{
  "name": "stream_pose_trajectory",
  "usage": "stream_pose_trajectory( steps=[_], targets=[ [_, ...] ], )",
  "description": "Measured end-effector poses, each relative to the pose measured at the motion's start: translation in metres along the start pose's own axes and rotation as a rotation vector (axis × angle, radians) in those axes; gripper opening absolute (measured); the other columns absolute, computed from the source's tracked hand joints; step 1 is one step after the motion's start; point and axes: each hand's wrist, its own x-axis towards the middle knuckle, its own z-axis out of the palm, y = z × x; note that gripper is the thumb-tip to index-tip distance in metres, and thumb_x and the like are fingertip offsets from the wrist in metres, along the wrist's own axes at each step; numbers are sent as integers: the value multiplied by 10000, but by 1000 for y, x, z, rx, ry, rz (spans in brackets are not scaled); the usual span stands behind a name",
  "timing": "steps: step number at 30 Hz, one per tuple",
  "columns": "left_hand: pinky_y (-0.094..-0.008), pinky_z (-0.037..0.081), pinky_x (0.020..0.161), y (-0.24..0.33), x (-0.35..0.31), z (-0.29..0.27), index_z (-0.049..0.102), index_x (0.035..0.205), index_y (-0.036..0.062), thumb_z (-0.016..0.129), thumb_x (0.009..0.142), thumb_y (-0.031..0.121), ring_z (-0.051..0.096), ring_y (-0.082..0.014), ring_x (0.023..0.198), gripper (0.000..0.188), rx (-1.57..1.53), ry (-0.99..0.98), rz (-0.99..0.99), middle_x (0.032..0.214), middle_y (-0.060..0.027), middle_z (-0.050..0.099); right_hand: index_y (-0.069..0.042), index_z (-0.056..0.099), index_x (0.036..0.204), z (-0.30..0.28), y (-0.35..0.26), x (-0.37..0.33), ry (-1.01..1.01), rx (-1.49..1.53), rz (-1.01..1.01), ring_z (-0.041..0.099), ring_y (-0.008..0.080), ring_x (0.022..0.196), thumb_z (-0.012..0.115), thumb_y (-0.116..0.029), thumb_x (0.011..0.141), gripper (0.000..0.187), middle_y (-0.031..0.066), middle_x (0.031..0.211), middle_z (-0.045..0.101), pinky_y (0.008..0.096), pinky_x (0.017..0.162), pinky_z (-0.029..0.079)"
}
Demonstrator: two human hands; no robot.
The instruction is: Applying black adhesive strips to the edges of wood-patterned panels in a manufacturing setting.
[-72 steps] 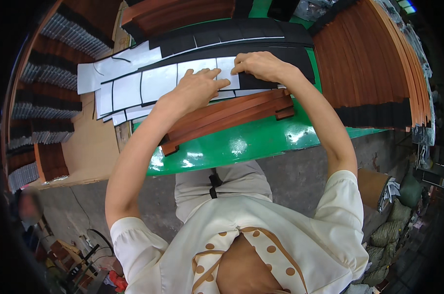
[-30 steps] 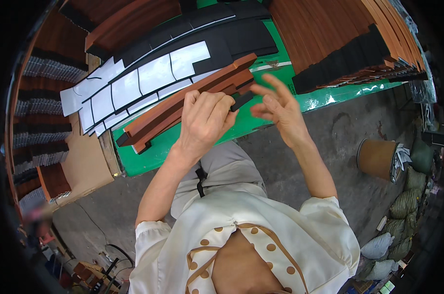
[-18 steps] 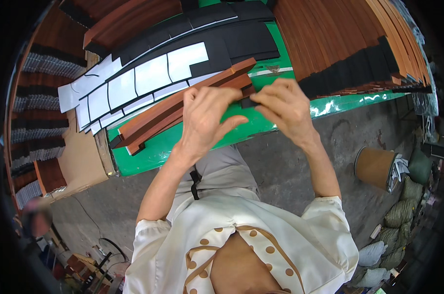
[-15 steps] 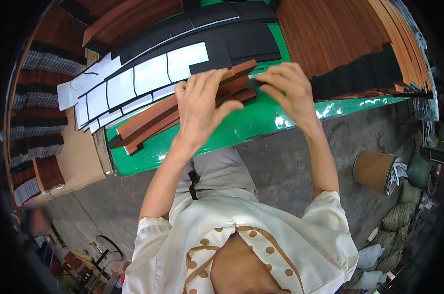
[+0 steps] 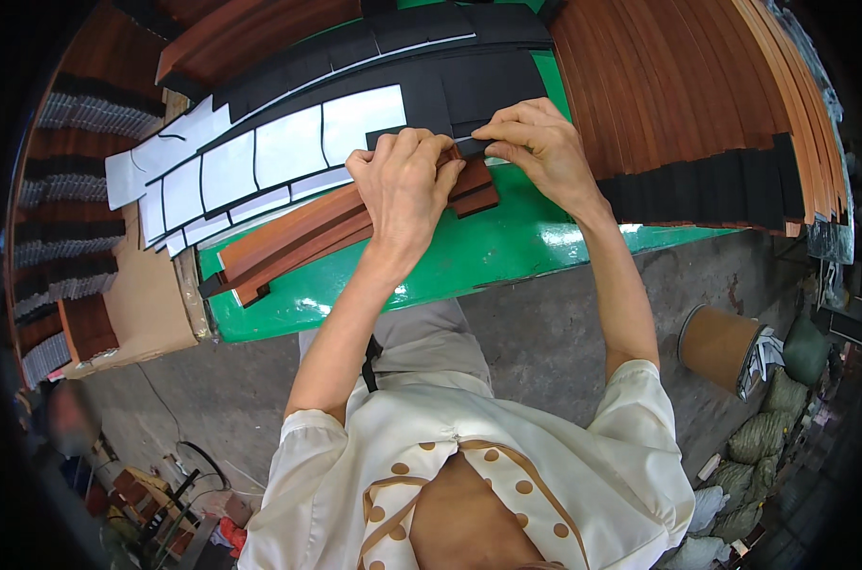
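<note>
My left hand is closed over a long reddish-brown wooden slat, near the slat's right end. Between the thumb and fingers of my right hand is a small black strip, pressed against that end. The slat's left end carries a black piece. Other brown slats lie under and beside it on the green tabletop. Behind my left hand lie white backing sheets with black strips, and black sheets lie behind my right hand.
Slats with black ends are stacked at the right of the table. More stacked slats stand at the left, beside brown cardboard. A brown bin and several sacks stand on the floor at right.
My right hand has moved left and up, bringing the black strip to the slat's end. My left hand has shifted right, its thumb now drawn in. The slat's right end has dropped.
</note>
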Motion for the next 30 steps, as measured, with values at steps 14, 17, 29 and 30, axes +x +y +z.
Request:
stream_pose_trajectory(
  steps=[14, 17, 29, 30],
  targets=[
    [-371, 278, 728, 0, 0, 1, 663, 846, 99, 757, 661, 152, 529, -175, 779, 214, 6, 1, -5, 831, 15, 599, -102, 715, 885, 2, 1, 1, -1, -16, 2, 551, 195, 879, 726, -115, 689, 196, -7, 836, 641, 327, 770, 467],
    [-369, 278, 730, 1, 0, 1, 662, 854, 99, 757, 664, 156, 535, -175, 779, 219, 6, 5, -3, 837, 14, 605, -102, 715, 885, 2, 1, 1, 0, -28, -2, 553, 195, 882, 726, -118, 689, 197, -7, 839, 641, 326, 777, 468],
    [-371, 291, 759, 4, 0, 0, 671, 909, 136, 717, 726, 153, 541, -146, 722, 189, -2, -13, 38, 806, 33, 611, -45, 650, 1053, 10, 19, -15, 111, 417, 353, 602, 166, 931, 668, -173, 824, 263, 67, 951, 669, 286, 803, 484],
    [-367, 292, 748, 4, 0, 0, 676, 915, 145, 716, 730, 156, 530, -139, 700, 190, 24, 3, 67, 791, 41, 602, -25, 629, 1085, 10, 18, -17, 87, 591, 564, 616, 156, 932, 661, -197, 845, 297, 90, 974, 671, 280, 803, 489]
  ],
)
